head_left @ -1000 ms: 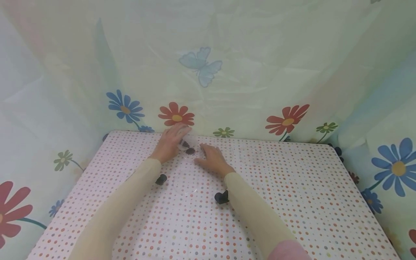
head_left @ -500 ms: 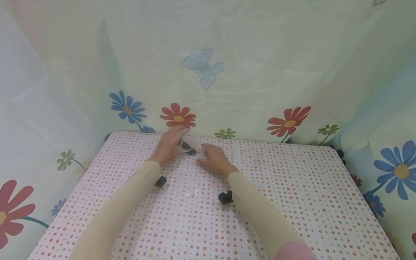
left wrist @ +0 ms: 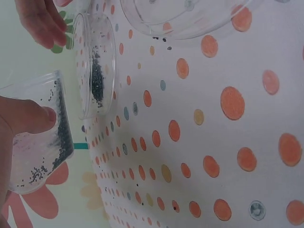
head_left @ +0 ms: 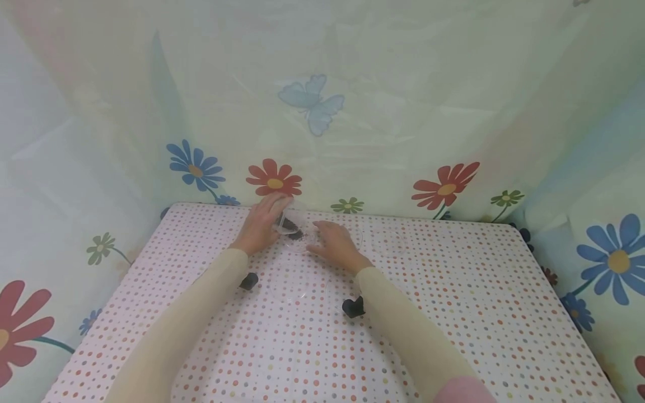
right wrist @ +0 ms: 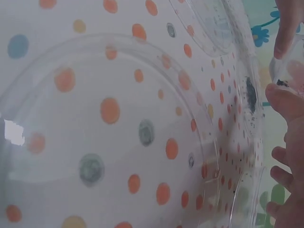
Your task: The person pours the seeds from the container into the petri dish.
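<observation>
My left hand [head_left: 259,224] grips a clear plastic cup [left wrist: 40,142], its thumb pressed on the wall. Small black grains [left wrist: 61,123] lie along one side of the tilted cup. Close by on the table sits a clear round dish [left wrist: 112,42] with a pile of black grains [left wrist: 97,78] in it; in the head view the cup overlaps this dish. On the dish's right side is my right hand [head_left: 335,245], holding nothing, its fingers loosely bent and thumb apart.
More clear round dishes stand on the dotted tablecloth [head_left: 302,347]: one dish [right wrist: 114,40] in front of my hands, another dish [head_left: 390,240] at the right. A few stray grains [left wrist: 169,48] dot the cloth. A flowered sheet [head_left: 383,157] hangs behind the table.
My right hand has shifted slightly right, away from the cup. The cup in my left hand has tipped a little, and the dark grains there now show as one longer streak.
</observation>
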